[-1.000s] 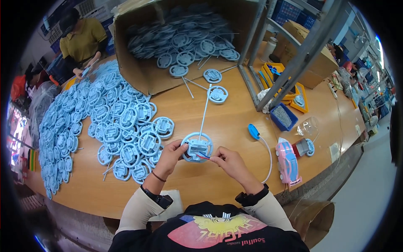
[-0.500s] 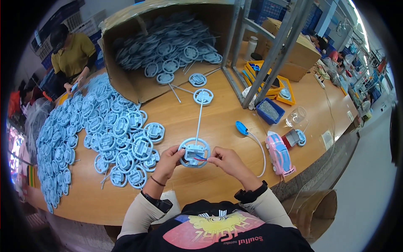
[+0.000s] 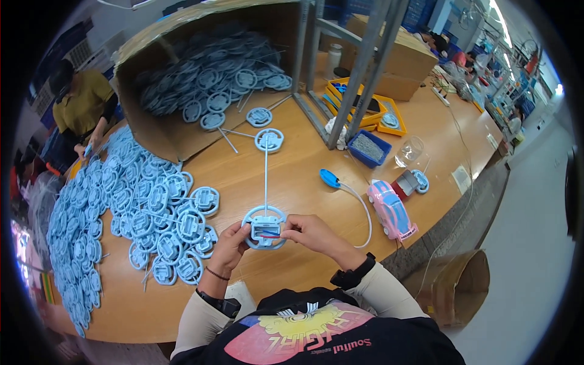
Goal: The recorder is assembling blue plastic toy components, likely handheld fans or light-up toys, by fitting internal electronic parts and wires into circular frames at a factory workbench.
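Observation:
Above the table's near part I hold a light blue toy steering wheel (image 3: 265,219), its open back compartment facing up. My left hand (image 3: 227,246) is closed on the wheel's left rim, thumb on top. Thin red and blue wires (image 3: 270,235) lie across the compartment. At its right side my right hand (image 3: 313,234) pinches the wire ends, though its fingertips partly hide them. A thin light blue rod (image 3: 266,176) runs from the wheel's top to a second wheel (image 3: 269,140) lying farther off on the table.
Many similar wheels form a pile (image 3: 146,207) on the left. A cardboard box (image 3: 137,131) of them lies behind, beside a metal frame (image 3: 356,79). Rightward are a blue bin (image 3: 369,149), a pink toy car (image 3: 390,210) and a blue piece with white cable (image 3: 330,178). Another person (image 3: 85,103) works far left.
The whole view has shifted, so the table's things appear farther left. The wires now lie flatter across the wheel's compartment, and my right fingers are over its right edge.

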Tool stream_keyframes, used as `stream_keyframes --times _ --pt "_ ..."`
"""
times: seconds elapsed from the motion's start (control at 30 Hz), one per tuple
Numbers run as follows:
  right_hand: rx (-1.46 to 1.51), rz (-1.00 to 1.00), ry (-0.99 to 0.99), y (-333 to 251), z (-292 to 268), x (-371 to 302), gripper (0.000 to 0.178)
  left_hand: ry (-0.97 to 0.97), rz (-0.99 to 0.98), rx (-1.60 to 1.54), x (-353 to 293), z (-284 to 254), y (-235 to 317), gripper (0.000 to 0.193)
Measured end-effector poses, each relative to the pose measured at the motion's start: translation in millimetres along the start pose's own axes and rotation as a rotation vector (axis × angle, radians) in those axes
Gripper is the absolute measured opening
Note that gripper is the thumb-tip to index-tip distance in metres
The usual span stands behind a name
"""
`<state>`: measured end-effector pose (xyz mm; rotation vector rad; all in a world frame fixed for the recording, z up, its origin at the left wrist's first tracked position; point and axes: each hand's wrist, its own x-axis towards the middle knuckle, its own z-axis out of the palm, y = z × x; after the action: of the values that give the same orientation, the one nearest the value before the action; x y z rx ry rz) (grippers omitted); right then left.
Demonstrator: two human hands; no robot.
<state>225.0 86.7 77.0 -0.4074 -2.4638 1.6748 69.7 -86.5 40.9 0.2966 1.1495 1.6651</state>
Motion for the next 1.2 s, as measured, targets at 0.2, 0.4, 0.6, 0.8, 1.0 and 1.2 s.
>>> stream_keyframes --times 0.2,0.4,0.6,0.8,1.0,1.2 --pt "0.099 -0.033 -0.003 14.9 7.9 -1.5 0.015 -0.112 -0.086 -0.131 -0.1 3.0 -15.6 0.042" --pt "-0.013 0.015 -0.022 21.6 16.3 5.4 0.017 -0.026 -0.059 -0.32 7.1 -10.3 -41.7 0.04" --pt "0.036 0.054 -0.05 39.5 31.6 14.7 0.018 0.142 0.207 -0.313 9.9 -86.2 -28.6 0.039" --pt "0.187 0.165 0.038 66.4 4.8 18.4 0.02 0.065 0.514 -0.973 53.8 -91.9 62.7 0.067" --pt "0.33 0.253 0.031 67.0 5.5 27.8 0.018 0.277 -0.058 0.113 214.2 -57.8 67.2 0.046" --pt "0.416 0.257 0.084 79.6 -9.3 24.7 0.014 0.498 -0.159 0.219 329.1 -19.7 22.0 0.024"
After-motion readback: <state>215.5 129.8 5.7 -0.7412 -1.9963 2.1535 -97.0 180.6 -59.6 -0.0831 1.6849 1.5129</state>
